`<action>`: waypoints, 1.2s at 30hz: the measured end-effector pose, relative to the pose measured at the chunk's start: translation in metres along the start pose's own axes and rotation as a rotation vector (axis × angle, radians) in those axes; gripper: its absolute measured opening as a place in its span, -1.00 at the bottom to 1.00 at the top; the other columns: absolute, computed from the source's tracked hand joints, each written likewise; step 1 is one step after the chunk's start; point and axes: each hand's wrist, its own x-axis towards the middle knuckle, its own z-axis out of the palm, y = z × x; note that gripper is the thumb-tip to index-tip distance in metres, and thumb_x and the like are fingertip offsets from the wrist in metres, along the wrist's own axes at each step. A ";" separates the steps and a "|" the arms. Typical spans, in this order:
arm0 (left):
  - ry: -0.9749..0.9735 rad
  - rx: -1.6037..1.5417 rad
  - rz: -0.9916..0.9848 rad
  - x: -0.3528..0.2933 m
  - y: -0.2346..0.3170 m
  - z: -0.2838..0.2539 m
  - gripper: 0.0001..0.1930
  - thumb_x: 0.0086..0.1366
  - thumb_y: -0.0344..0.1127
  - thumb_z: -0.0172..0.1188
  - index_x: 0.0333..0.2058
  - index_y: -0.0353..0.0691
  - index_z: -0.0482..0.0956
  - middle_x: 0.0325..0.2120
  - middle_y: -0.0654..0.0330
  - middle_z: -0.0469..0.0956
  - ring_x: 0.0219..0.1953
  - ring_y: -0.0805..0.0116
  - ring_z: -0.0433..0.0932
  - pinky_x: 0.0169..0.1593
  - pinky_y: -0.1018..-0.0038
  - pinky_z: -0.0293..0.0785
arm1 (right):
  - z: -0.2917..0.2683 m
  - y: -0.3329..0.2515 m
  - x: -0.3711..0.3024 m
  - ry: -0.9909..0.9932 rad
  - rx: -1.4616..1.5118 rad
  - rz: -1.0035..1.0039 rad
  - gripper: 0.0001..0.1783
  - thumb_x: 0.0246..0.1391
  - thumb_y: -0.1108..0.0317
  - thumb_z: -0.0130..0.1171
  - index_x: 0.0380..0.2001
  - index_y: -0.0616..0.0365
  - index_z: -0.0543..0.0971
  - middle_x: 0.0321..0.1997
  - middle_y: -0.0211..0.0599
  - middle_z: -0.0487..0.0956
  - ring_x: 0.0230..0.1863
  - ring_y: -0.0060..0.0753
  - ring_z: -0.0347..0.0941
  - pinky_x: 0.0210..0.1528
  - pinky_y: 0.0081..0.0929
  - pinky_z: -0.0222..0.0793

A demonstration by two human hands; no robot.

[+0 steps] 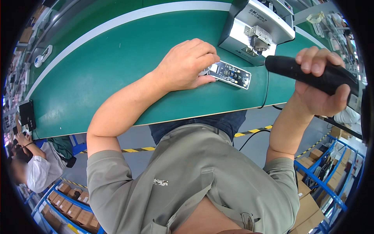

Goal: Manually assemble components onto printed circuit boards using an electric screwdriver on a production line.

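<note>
My left hand (pixel 187 64) rests on the green workbench, its fingers closed around one end of a long, narrow device with an exposed circuit board (pixel 235 75). The board is dark with small light components, set in a pale housing; a round, light part shows beneath my fingers. Raised at the right, my right hand (pixel 320 87) grips a black electric screwdriver (pixel 286 68). A thin black cord hangs from the screwdriver's narrow left end. Its silver end lies at the right edge of the view, where the tip cannot be made out.
A silver screw feeder (pixel 249 33) stands at the back, right of the device. The green bench (pixel 128 74) has a curved front edge. At the far left are a black box (pixel 27 115) and another person (pixel 41 167). Blue racks (pixel 335 183) hold cartons behind me.
</note>
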 end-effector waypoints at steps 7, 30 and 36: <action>0.007 -0.006 -0.007 0.001 -0.001 0.003 -0.60 -0.16 -0.32 0.44 -0.28 -0.18 0.54 -0.26 0.27 0.49 -0.29 0.32 0.46 -0.21 0.46 0.42 | -0.012 0.009 0.014 -0.057 -0.085 -0.111 -0.44 0.13 -0.01 -0.16 -0.08 0.28 0.47 -0.46 -0.22 0.49 -0.44 -0.32 0.43 -0.30 -0.35 0.40; -0.012 0.004 -0.018 0.010 -0.006 0.006 -0.56 -0.22 -0.36 0.46 -0.27 -0.18 0.55 -0.25 0.29 0.50 -0.28 0.33 0.47 -0.20 0.47 0.43 | -0.018 0.007 -0.018 0.034 0.011 0.115 -0.41 0.14 -0.01 -0.14 -0.02 0.31 0.45 -0.48 -0.28 0.48 -0.46 -0.37 0.40 -0.30 -0.40 0.36; -0.014 0.006 -0.022 0.011 -0.006 0.006 -0.54 -0.25 -0.37 0.47 -0.27 -0.17 0.55 -0.24 0.30 0.51 -0.27 0.34 0.47 -0.20 0.47 0.44 | -0.015 0.016 -0.025 0.163 -0.025 0.139 -0.47 0.12 0.04 -0.09 -0.09 0.33 0.47 -0.55 -0.29 0.49 -0.53 -0.38 0.44 -0.40 -0.44 0.40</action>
